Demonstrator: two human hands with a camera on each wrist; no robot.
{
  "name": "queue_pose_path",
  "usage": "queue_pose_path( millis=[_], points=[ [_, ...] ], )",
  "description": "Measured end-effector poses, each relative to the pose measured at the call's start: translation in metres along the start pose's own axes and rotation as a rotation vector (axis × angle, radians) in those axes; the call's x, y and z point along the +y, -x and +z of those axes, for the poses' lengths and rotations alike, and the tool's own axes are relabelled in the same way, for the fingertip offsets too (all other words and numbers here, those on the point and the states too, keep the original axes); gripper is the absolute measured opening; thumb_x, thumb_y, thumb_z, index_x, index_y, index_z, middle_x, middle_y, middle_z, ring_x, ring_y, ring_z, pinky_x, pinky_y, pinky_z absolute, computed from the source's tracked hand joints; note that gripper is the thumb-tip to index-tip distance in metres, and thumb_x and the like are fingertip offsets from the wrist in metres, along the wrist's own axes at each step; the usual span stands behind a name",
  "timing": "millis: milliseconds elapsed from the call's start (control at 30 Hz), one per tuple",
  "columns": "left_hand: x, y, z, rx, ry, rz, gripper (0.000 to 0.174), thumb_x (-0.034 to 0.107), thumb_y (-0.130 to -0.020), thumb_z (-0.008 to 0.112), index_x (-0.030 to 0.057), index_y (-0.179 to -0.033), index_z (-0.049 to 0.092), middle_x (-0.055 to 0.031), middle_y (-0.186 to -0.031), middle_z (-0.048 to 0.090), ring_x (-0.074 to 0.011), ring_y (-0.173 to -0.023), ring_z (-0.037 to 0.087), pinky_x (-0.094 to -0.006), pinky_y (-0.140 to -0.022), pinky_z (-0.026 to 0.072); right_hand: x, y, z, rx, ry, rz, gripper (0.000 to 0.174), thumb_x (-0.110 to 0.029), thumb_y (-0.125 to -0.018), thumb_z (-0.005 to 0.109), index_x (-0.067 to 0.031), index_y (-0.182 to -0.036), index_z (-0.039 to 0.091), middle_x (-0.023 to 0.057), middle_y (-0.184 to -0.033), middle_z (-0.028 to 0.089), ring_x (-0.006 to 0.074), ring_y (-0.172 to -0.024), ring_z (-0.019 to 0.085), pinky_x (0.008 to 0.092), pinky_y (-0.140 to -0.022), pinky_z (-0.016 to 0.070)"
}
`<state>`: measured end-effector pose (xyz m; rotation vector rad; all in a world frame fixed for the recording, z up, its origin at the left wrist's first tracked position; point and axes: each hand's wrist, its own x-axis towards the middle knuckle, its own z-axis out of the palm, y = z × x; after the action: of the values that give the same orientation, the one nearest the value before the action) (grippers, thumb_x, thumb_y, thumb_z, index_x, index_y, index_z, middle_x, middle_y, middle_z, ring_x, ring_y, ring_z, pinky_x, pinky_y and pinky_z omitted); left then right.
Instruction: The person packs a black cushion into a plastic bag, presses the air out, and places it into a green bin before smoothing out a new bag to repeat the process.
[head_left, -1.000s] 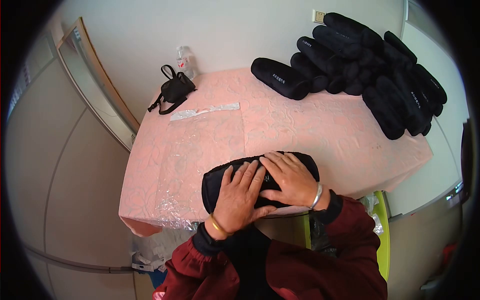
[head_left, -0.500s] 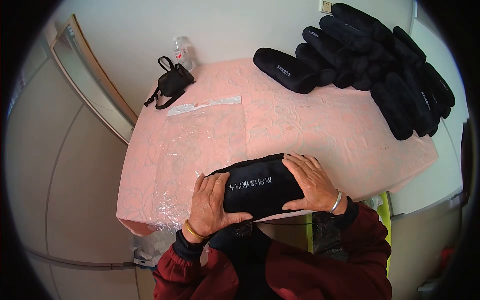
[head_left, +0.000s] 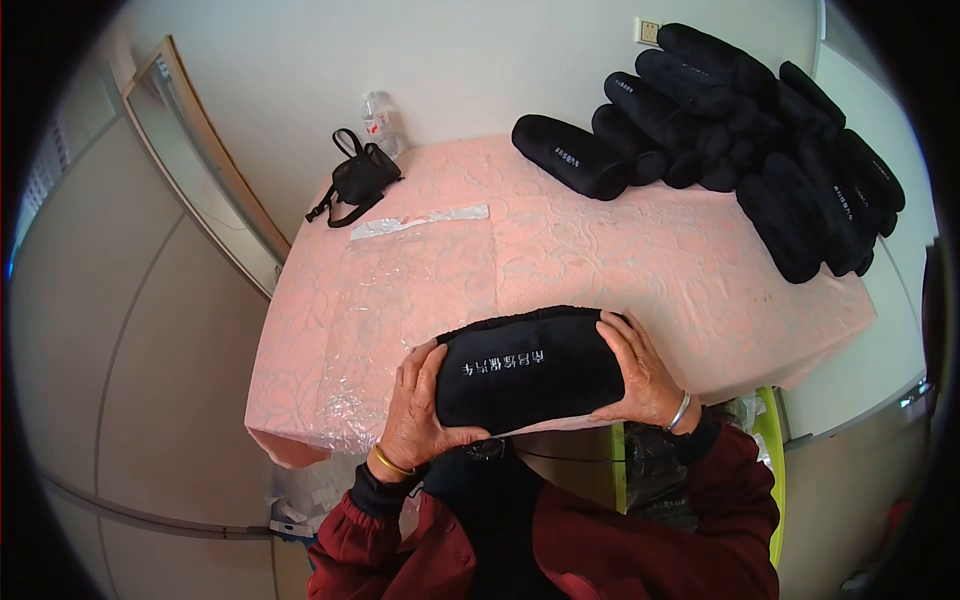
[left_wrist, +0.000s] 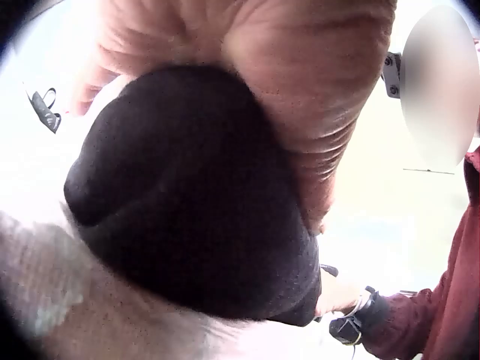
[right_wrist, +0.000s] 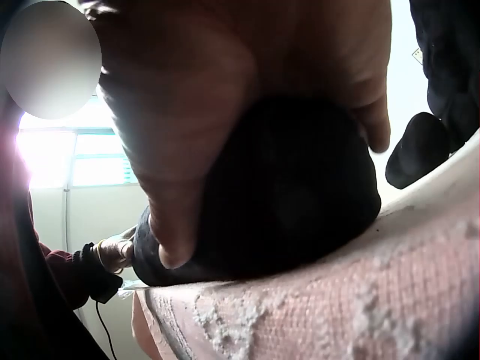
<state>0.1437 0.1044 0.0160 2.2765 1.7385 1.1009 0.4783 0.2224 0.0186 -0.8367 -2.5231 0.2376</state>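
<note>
Head view: black bolster cushion at near side of bench, lettering up, long axis left-right, right end slightly farther; left hand and right hand grip its ends. Left wrist view: fingers wide around cushion, hand's top cut off, lettering hidden. Right wrist view: fingers likewise astride, surface lost in shadow.

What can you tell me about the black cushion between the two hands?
The cushion is a plump black roll with rounded ends, apparently soft fabric, and a slightly puckered far edge. A row of white characters marks its upper side. It lies lengthwise from left to right along the near edge of the pink tablecloth. The left hand grips one end, the right hand the other.
</note>
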Motion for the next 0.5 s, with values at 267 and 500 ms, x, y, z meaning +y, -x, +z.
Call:
queue_pose_path(
  millis=[267,500],
  points=[
    [0.026,0.002,-0.04,0.092,0.165,0.013,0.098,0.033,-0.065,0.09,-0.0014,-0.143,0.042,-0.0253,-0.145,0.042,-0.0418,-0.138,0.04,-0.0459,-0.113,0.0373,-0.02,0.0,-0.035,0.157,-0.177,0.001,0.101,-0.03,-0.062,0.089,-0.0041,-0.147,0.041,0.019,-0.148,0.042,0.0367,-0.14,0.039,0.0413,-0.11,0.0416],
    [0.005,0.005,-0.04,-0.042,0.081,-0.133,0.079,0.033,-0.078,0.081,-0.0035,-0.14,0.046,-0.0266,-0.145,0.042,-0.042,-0.137,0.04,-0.0468,-0.113,0.0357,-0.028,-0.001,-0.023,0.029,0.028,0.042,0.094,-0.035,-0.07,0.084,0.0009,-0.145,0.041,0.023,-0.148,0.04,0.0392,-0.14,0.038,0.0458,-0.115,0.0341]
  ],
)
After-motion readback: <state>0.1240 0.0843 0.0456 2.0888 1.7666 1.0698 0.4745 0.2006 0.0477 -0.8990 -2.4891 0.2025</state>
